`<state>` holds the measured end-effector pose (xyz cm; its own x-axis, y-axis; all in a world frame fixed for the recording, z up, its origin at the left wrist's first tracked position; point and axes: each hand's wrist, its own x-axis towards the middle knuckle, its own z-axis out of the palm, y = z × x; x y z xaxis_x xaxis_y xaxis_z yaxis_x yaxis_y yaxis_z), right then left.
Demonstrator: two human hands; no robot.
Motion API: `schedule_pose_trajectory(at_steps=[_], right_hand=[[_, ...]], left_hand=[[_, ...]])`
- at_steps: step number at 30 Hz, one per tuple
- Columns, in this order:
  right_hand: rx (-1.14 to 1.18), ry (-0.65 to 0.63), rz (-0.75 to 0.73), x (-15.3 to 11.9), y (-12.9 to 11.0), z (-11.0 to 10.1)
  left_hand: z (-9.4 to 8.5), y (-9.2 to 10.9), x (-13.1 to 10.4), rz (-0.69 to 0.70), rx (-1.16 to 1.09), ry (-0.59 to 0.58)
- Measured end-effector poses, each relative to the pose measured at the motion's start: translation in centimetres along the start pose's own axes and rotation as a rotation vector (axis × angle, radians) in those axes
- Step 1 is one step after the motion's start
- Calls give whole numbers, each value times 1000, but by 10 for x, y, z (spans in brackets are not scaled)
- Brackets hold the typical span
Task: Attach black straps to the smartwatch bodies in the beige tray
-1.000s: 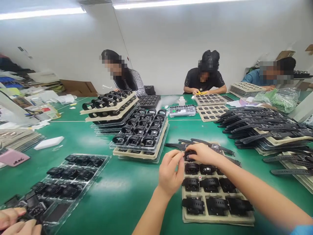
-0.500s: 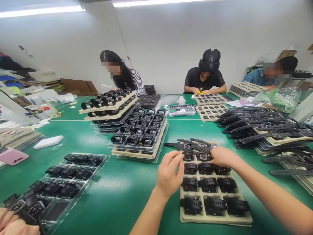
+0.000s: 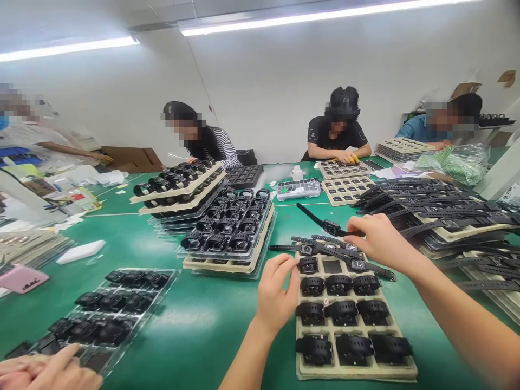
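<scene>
A beige tray (image 3: 357, 374) holds rows of black watches with curled straps. Across its far end lie several watches with straight straps, beside a bare dark compartment (image 3: 332, 266). My right hand (image 3: 376, 238) grips a black watch (image 3: 332, 227) by its strap, lifted above the tray's far end, the other strap half pointing up to the left. At the tray's left edge, my left hand (image 3: 278, 287) has thumb and index finger pinched at a curled watch (image 3: 309, 265) in its compartment.
Stacked watch trays (image 3: 227, 265) stand left of centre, with piled straight-strap watches (image 3: 439, 211) at right. Another person's hands (image 3: 52, 371) are at the lower left by a clear tray (image 3: 134, 336). A white block (image 3: 80, 252) lies at left. Several people sit or stand beyond.
My right hand has lifted a watch off the tray's far end, baring a compartment. My left hand stays at the left edge. A person has appeared at far left.
</scene>
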<state>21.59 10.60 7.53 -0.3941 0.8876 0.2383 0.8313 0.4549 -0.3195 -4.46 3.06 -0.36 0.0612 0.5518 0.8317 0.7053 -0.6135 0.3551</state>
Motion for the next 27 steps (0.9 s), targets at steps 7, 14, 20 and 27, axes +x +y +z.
schedule_pose_trajectory(at_steps=[7, 14, 20, 27], right_hand=[[553, -111, 15, -27, -21, -21], [891, -367, -68, -46, -31, -14], [842, -311, -98, -45, -39, -12], [1003, 170, 127, -72, -63, 57]], left_hand=[[-22, 25, 21, 65, 72, 17], [-35, 36, 37, -110, -371, -484], [-13, 37, 44, -545, -844, -702], [2, 40, 29, -1046, -1345, -296]])
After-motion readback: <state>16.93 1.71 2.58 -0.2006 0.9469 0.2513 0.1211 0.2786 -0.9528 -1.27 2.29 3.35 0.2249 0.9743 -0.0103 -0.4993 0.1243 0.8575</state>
